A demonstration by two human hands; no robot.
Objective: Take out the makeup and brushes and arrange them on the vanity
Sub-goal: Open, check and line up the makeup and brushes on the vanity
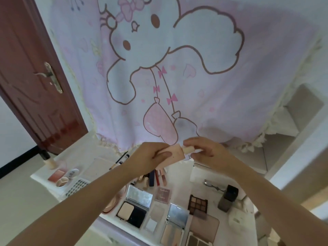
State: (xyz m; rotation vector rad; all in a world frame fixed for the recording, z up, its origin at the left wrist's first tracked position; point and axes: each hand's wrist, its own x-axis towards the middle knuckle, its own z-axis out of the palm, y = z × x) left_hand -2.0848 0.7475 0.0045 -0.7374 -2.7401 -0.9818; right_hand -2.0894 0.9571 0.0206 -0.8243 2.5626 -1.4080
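Above the white vanity, my left hand grips a pink makeup tube by its flat body. At the tube's beige cap, my right hand pinches with its fingertips. Below my hands lie an open powder compact, a dark eyeshadow palette, a small pink palette, more open palettes and several lip pencils and sticks. Thin brushes or pencils rest further back on the left.
A cartoon-print pink curtain hangs behind the vanity. A brown door stands at the left. A foundation bottle, a blush pan and a white round case sit at the left end. A dark bottle and an eyelash curler are on the right.
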